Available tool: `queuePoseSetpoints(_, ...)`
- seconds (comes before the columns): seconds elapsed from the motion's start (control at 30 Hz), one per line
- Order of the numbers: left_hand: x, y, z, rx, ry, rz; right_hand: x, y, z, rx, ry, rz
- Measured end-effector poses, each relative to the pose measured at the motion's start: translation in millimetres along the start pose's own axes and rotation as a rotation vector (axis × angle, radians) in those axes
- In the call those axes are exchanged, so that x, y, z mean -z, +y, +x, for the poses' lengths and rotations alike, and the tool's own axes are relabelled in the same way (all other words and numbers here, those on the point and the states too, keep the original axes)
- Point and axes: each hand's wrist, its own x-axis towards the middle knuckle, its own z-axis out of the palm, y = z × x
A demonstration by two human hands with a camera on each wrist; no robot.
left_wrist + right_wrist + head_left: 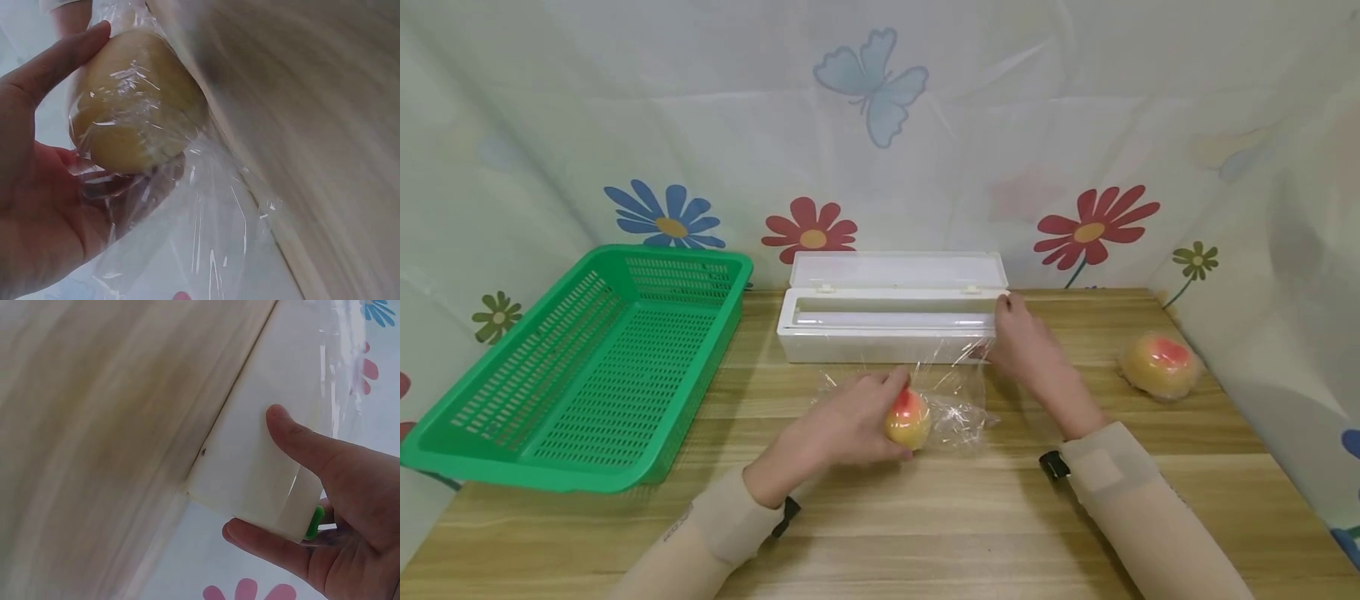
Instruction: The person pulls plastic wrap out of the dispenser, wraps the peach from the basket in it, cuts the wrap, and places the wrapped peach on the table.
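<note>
A pale cloth backdrop point(722, 125) printed with flowers and a butterfly point(874, 87) is hung behind a wood-grained bench point(970, 542). Near the bench's back edge a white film box point(865, 346) is set, its long axis parallel to that edge; its lid point(898, 271) is tipped back and a roll point(895, 319) is seen inside. A round red-and-yellow fruit point(907, 427) is held in front of the box's middle, toward the bench's front edge. It is gripped from its left side by the left hand point(850, 421), with fingers and thumb curved around it. The box's right end is clasped by the right hand point(1030, 346), the thumb laid on the front wall. Clear film point(958, 412) is spread between fruit and box and wrapped over part of the fruit; how fully it is covered cannot be told. The fruit thus lies nearer the front edge than the box does, and the left hand is the nearer one to it. By the bench's right edge a second fruit point(1163, 367) is placed, film-wrapped; along the left edge a green basket point(550, 479) is stood.
</note>
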Motion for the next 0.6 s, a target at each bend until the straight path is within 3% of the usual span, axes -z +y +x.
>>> queuePoseSetpoints(0.23, 14.0, 4.9, -7.1, -0.072, 0.028, -0.083, 5.5, -2.3, 0.5, -0.004, -0.031, -0.039)
queuePoseSetpoints(0.43, 23.5, 9.9, -13.8, -0.114, 0.064, -0.070, 3.8, -3.3, 1.6, -0.023, -0.042, -0.027)
queuePoseSetpoints(0.6, 32.3, 13.9, -20.2, -0.114, 0.076, -0.069, 0.2, -3.6, 3.1, -0.041, -0.020, -0.021)
